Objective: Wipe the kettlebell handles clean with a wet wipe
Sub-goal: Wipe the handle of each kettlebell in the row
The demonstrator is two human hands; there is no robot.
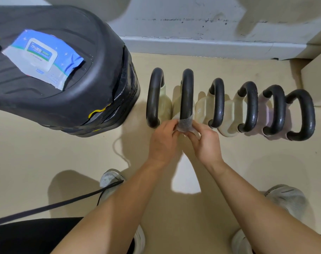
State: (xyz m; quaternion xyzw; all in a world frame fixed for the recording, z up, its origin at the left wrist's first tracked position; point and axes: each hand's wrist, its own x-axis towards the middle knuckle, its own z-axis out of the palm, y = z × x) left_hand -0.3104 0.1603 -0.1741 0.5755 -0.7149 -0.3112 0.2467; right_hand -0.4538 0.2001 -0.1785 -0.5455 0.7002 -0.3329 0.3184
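beige floor (46, 153); left hand (163, 142), right hand (205, 143) pinch wet wipe (185, 123) round kettlebell handle (187, 92).

One wide-angle head camera looks steeply down from close above the kettlebells (219, 103).

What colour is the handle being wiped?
Black handle, clearest in the head view.

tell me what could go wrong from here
The wet wipe, stretched thin round the second handle from the left, may tear where the left hand and right hand pinch it. The kettlebells stand packed close, so fingers could jam against the neighbouring handle. The black cord over the left shoe could snag a foot.
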